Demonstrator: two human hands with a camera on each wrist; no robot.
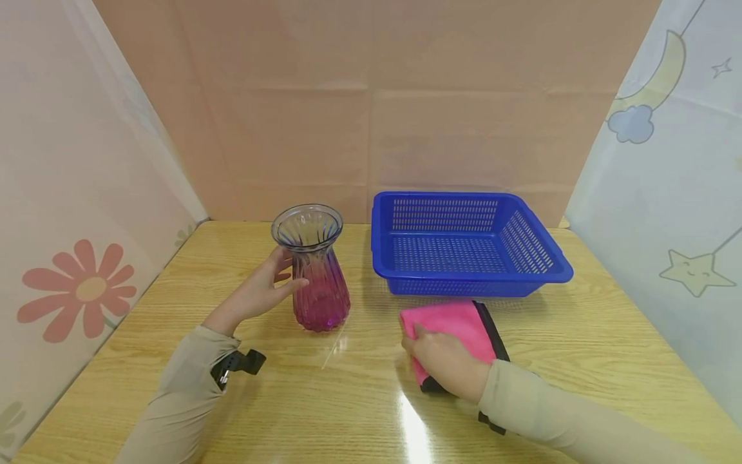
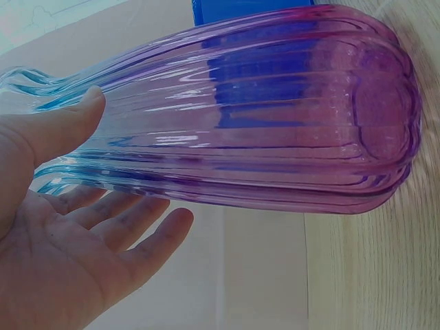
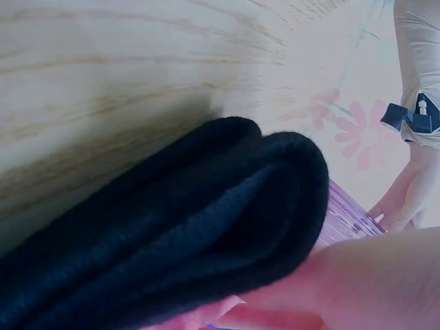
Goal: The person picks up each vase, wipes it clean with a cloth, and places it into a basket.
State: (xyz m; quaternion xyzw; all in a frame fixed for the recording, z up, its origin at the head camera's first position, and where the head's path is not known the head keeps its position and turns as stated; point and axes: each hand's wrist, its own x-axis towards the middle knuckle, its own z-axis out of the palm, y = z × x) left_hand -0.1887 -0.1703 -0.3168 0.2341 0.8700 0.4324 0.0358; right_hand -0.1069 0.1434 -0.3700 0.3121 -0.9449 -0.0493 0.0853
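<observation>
A ribbed glass vase [image 1: 321,290], bluish at its flared rim and pink-purple toward the base, stands on the table. My left hand [image 1: 261,288] is at its left side, thumb over the near face and the other fingers spread by the neck. In the left wrist view the fingers [image 2: 141,230] look loosely extended along the glass. My right hand [image 1: 445,361] grips the left edge of a folded pink cloth [image 1: 458,319] with black trim, lying on the table. The cloth's dark folded edge [image 3: 275,185] fills much of the right wrist view and hides most of that hand.
Behind the cloth, a blue plastic basket [image 1: 464,287] with slotted walls stands at the back right. The wooden table [image 1: 324,412] backs onto a plain peach sheet [image 1: 371,116]. Patterned sheets hang on both sides.
</observation>
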